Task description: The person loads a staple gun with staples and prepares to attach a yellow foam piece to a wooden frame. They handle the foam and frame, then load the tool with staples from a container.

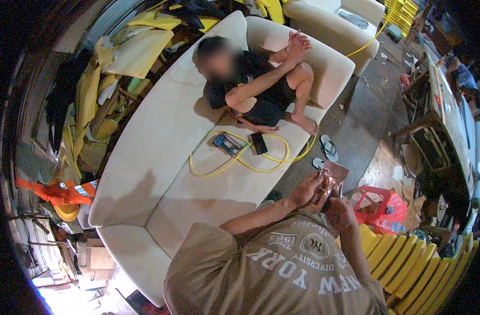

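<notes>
My left hand [305, 190] is closed on a small shiny metal piece [324, 193] with a flat, reddish-brown plate [336, 171] at its far end. I cannot make out its kind. My right hand [339, 212] is closed close beside it, its fingers at the near side of the piece; a short grey bit shows by its thumb. Both hands are held in front of my chest, right of the pale sofa [192, 207]. What my right fingers grip is partly hidden.
Another person [261, 86] sits on the sofa. A blue staple gun [227, 144] with a yellow air hose [219, 172] and a black phone [259, 143] lie nearby. Sandals [328, 148] are on the floor. A red plastic stool [374, 205] and yellow foam strips [408, 257] stand to my right.
</notes>
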Tool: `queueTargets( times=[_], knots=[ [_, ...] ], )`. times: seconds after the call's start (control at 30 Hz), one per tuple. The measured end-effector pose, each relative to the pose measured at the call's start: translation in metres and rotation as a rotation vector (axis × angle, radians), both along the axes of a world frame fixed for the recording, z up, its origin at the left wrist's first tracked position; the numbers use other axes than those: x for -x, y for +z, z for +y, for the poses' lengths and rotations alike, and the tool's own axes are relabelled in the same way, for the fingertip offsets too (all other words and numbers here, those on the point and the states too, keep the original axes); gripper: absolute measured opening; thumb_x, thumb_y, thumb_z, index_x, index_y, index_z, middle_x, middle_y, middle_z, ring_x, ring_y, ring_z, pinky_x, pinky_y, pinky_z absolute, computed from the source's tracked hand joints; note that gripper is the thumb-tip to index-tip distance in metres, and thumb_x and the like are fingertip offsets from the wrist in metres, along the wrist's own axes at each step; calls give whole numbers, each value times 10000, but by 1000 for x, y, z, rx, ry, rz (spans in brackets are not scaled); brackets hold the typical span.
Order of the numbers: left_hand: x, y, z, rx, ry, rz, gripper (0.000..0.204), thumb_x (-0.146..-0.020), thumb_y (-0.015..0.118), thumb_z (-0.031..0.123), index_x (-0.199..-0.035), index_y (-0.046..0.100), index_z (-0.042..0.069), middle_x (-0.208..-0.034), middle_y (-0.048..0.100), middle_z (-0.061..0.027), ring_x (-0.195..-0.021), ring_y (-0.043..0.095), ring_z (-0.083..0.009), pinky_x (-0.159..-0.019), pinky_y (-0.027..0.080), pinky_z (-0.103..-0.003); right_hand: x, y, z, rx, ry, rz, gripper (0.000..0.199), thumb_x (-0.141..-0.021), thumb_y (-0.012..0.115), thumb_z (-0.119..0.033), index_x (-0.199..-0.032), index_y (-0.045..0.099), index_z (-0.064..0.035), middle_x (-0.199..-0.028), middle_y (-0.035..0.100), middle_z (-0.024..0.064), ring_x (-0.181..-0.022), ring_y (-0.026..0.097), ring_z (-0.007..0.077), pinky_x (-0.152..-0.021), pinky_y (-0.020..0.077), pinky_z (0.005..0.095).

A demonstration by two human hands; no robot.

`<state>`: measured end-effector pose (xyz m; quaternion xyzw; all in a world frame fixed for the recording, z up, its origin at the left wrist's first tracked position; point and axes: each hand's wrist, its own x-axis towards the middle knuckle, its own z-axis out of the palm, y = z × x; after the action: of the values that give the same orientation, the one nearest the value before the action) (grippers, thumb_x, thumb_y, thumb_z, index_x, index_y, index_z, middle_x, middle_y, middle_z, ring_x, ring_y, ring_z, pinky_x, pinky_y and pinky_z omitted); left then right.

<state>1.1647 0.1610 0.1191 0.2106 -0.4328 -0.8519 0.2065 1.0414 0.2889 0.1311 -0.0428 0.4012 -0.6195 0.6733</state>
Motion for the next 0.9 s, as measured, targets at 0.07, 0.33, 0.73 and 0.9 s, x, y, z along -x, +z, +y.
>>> queueTargets(
  times=[0.07,0.33,0.73,0.9],
  knots=[
    [0,1,-1,-138,-31,50,289,-957,373,298,-1093,512,84,-933,581,-25,-818,557,-107,-743,467,-267,-3,11,-4,34,1,-8,279,-806,530,-118,-1049,517,17,-1005,583,101,-894,579,250,-817,463,395],
    [0,-44,0,-256,-287,58,355,-958,389,254,-1257,426,67,-1090,571,-59,-964,564,-155,-842,464,-311,12,4,18,60,-81,13,417,-797,518,-158,-1162,469,38,-1070,582,143,-961,577,255,-870,437,417],
    [-15,-38,8,-32,-515,-343,436,-925,467,200,-1317,374,31,-1173,526,-59,-1060,488,-137,-898,385,-286,22,-17,68,100,-423,-204,493,-765,478,-148,-1241,421,-37,-1091,583,164,-1016,569,278,-943,405,459],
    [-6,-10,10,129,-555,-391,452,-907,503,147,-1309,370,-10,-1195,517,-99,-1081,489,-158,-946,367,-273,22,-20,81,53,-463,-171,518,-763,481,-161,-1255,404,-19,-1098,577,170,-1016,569,272,-935,417,435]
  ],
)
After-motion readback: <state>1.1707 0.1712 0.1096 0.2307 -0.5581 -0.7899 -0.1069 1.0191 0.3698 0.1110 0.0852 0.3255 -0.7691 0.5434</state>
